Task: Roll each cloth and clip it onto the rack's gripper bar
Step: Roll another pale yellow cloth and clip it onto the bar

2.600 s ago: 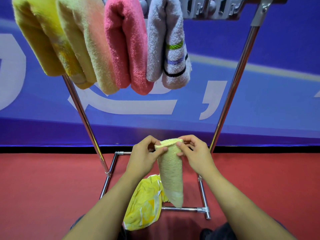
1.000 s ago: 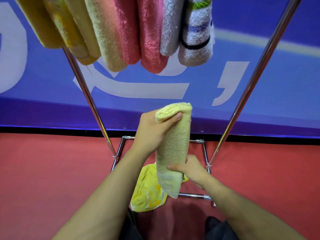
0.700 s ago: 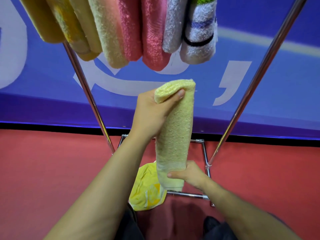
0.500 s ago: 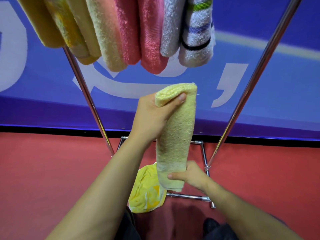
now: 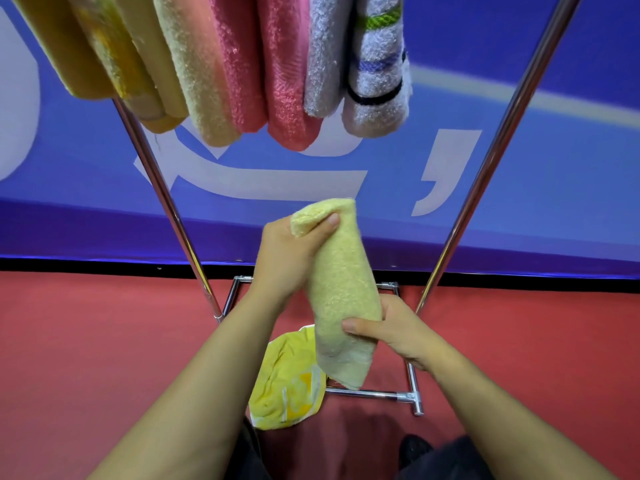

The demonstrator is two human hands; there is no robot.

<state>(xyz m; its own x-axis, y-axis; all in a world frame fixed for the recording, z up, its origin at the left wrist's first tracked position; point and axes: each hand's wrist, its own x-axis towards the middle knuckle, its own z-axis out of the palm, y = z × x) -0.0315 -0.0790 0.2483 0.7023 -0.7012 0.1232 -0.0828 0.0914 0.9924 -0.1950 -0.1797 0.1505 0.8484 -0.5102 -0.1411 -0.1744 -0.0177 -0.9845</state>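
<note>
A: Where are we, a home?

B: We doubt it. We see a red floor (image 5: 86, 341) like sports matting, and a long blue banner (image 5: 519, 202) with big white lettering (image 5: 270, 181) running along its edge.

A: So a hall or staged demo area?

B: Probably; we only see its lower part. A bare metal rack (image 5: 485, 168) of rolled towels (image 5: 284, 81) stands alone.

Above both hands, the row of hanging rolled terry cloths, mustard through pink to striped white (image 5: 284, 74), is cut off by the top edge, so whatever holds them is out of view. Below the hands, the crumpled bright yellow cloth (image 5: 287, 382) lies partly behind the pale yellow rolled towel (image 5: 341, 289), which hides the right hand's (image 5: 398, 332) fingers.
</note>
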